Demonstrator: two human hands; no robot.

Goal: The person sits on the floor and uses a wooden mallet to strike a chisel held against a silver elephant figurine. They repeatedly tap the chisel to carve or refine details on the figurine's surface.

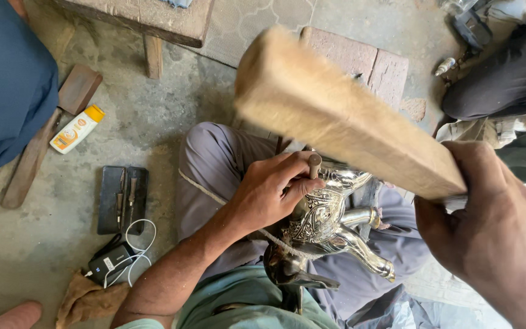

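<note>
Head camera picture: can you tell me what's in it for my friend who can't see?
A person sits on the floor, the left hand holding a small punch tool against a shiny engraved silver figure on the lap. The right hand lifts a wooden block above it. A bottle and charger lie on the floor.

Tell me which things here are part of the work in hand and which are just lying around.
In use:
- wooden block, raised in the right hand
- small punch, held by the left hand
- ornate silver metal figure on the lap

Lying about:
- white bottle with yellow cap
- dark tool tray
- charger and white cable
- tan rag
</note>
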